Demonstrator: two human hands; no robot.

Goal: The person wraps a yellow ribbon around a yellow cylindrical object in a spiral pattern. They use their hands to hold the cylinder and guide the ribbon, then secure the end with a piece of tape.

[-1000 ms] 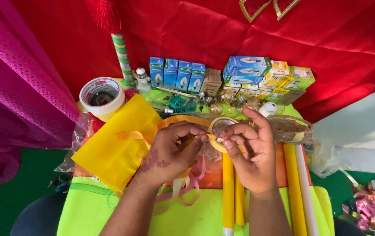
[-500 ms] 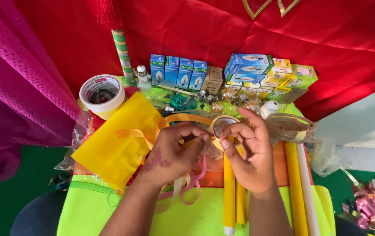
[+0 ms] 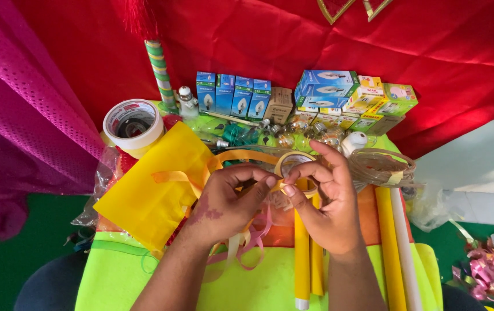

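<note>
Pinching a small roll of clear tape between them, both hands meet at the middle of the view over a cluttered table covered in lime-green cloth. The right hand curls its fingers around the ring from 3 o'clock, thumb and forefinger pressed on its rim; the left hand comes in from 9 o'clock with thumb and fingertips closed on the roll's near edge. The roll is a thin pale hoop with a tan core, standing on edge and tilted toward the camera.

At 6 o'clock of the hands lie yellow rolled tubes, and loose pink and cream ribbon curls beside them. More tubes, yellow and white, lie at 4 o'clock. A yellow paper sheet with orange ribbon across it spreads at 9 o'clock. At 10 o'clock stands a fat roll of white tape.

Farther off, at 12 o'clock, glass bulbs lie in a heap. Behind them a row of small upright blue boxes stands at 11 o'clock, a brown carton next to it, then a larger blue box stacked on yellow and green boxes at 1 o'clock. A green-and-white striped pole rises before red drapery.
</note>
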